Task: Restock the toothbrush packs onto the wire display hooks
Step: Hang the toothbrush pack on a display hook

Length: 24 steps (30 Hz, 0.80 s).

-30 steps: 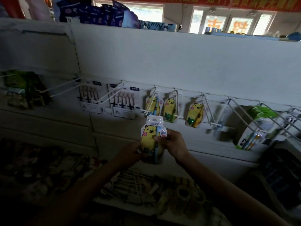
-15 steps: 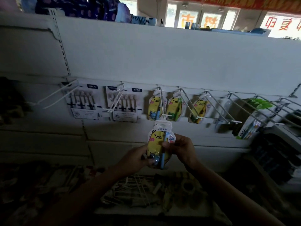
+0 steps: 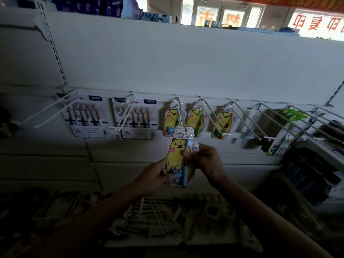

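Yellow bear toothbrush pack [image 3: 179, 157] upright, long axis vertical, hang-hole end just below hook tip [image 3: 183, 131]. Left hand [image 3: 155, 176] pinches its bottom; right hand [image 3: 205, 161], nearer the hook, pinches its right edge.

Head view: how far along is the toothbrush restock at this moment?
Done: three yellow bear packs hang far back on neighbouring wire hooks. In hand: the left hand and right hand grip a fourth bear pack, its top at a hook tip; whether it is threaded is unclear. Left: sliding it on.
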Motion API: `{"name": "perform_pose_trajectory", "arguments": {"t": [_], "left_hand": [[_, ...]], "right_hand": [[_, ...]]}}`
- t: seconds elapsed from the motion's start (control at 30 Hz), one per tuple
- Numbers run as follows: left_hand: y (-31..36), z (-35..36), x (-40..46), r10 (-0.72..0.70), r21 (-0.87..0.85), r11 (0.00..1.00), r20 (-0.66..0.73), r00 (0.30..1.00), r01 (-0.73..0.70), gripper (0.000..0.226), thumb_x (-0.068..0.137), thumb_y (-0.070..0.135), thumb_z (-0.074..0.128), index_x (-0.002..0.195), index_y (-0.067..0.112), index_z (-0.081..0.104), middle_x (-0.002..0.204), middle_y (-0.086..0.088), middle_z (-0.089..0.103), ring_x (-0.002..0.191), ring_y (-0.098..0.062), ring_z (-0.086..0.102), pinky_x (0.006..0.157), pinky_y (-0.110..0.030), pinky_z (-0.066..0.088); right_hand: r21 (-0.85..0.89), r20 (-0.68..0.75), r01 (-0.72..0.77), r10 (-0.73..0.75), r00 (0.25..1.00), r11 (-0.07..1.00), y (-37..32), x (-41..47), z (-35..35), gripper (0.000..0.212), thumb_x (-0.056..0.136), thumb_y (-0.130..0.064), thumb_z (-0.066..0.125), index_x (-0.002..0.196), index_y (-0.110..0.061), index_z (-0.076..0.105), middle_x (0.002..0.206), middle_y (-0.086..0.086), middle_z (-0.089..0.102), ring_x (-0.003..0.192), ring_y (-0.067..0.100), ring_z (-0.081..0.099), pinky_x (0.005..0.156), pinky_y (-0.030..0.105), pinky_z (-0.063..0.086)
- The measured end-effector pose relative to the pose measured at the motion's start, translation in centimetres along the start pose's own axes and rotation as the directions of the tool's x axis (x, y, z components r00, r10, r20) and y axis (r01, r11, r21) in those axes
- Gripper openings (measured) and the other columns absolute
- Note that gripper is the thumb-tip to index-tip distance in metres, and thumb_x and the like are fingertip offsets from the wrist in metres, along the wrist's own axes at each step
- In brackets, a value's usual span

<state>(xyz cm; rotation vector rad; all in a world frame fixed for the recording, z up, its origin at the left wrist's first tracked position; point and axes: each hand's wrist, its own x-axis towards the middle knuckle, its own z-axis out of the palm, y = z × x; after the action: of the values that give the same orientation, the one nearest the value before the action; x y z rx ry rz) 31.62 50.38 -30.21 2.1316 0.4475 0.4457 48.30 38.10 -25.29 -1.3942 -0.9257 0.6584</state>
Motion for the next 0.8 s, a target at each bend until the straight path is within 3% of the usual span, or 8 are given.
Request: {"name": "perform_pose_trajectory", "arguments": {"t": [0.23,0.3,0.4,0.5,0.63,0.73,0.8], "left_hand": [[-1.0,-0.8,3.7,-0.102,-0.09,0.991,-0.067,0.993,0.096,0.032,0.094,0.027,0.065,0.125,0.023,0.057,0.109,0.002,0.07,0.085,-0.014,0.069,0.072,-0.04,0.058],[-1.5,-0.8,5.3,-0.149,-0.108,0.985,-0.109,0.983,0.137,0.029,0.094,0.025,0.066,0.121,0.02,0.059,0.11,0.001,0.069,0.088,-0.019,0.07,0.076,-0.045,0.058],[-2.1,-1.0,7.7,-0.181,-0.121,0.979,-0.167,0.969,0.163,0.023,0.094,0.02,0.064,0.116,0.02,0.059,0.107,-0.002,0.069,0.09,-0.02,0.069,0.08,-0.045,0.057],[-2.4,-1.5,9.9,-0.213,-0.123,0.974,-0.192,0.958,0.192,0.024,0.095,0.017,0.063,0.118,0.022,0.058,0.109,-0.003,0.068,0.091,-0.018,0.068,0.08,-0.04,0.057],[-3.0,-2.0,12.9,-0.26,-0.114,0.964,-0.191,0.947,0.242,0.025,0.096,0.019,0.061,0.121,0.015,0.059,0.107,-0.005,0.068,0.091,-0.02,0.067,0.08,-0.044,0.057],[-3.7,-2.4,14.8,-0.294,-0.106,0.955,-0.179,0.939,0.278,0.028,0.095,0.023,0.062,0.122,0.016,0.058,0.111,-0.004,0.067,0.099,-0.019,0.066,0.089,-0.049,0.055],[-3.7,-2.4,15.8,-0.319,-0.114,0.946,-0.175,0.931,0.303,0.026,0.097,0.02,0.059,0.121,0.012,0.055,0.112,-0.006,0.065,0.101,-0.023,0.064,0.09,-0.049,0.054]], "right_hand": [[-0.067,-0.05,-0.04,0.036,0.998,0.997,1.0,5.1,0.1,0.014,0.089,-0.013,0.073,0.102,-0.008,0.075,0.095,0.007,0.078,0.089,0.023,0.075,0.078,0.039,0.062],[-0.125,-0.081,-0.053,0.043,0.996,0.991,1.4,7.0,0.1,0.004,0.089,-0.013,0.073,0.091,-0.016,0.075,0.086,0.0,0.078,0.085,0.018,0.075,0.075,0.036,0.062],[-0.178,-0.118,-0.081,0.061,0.991,0.981,1.5,9.9,0.0,0.014,0.091,-0.012,0.069,0.078,-0.019,0.07,0.077,-0.002,0.075,0.077,0.016,0.073,0.07,0.034,0.06],[-0.185,-0.119,-0.104,0.083,0.989,0.977,1.7,12.5,-0.2,0.018,0.091,-0.012,0.068,0.074,-0.018,0.068,0.078,0.002,0.074,0.075,0.018,0.072,0.071,0.039,0.059],[-0.191,-0.119,-0.119,0.098,0.988,0.974,2.1,15.8,-0.6,0.016,0.09,-0.013,0.07,0.075,-0.017,0.069,0.079,0.006,0.074,0.081,0.028,0.073,0.08,0.052,0.06],[-0.196,-0.131,-0.132,0.108,0.985,0.972,2.2,17.8,-0.6,0.015,0.089,-0.011,0.071,0.076,-0.019,0.068,0.08,0.003,0.072,0.085,0.028,0.073,0.079,0.047,0.061],[-0.208,-0.125,-0.137,0.113,0.986,0.969,2.4,18.8,-0.7,0.01,0.089,-0.013,0.072,0.08,-0.017,0.069,0.079,0.001,0.071,0.081,0.023,0.071,0.069,0.037,0.06]]}}
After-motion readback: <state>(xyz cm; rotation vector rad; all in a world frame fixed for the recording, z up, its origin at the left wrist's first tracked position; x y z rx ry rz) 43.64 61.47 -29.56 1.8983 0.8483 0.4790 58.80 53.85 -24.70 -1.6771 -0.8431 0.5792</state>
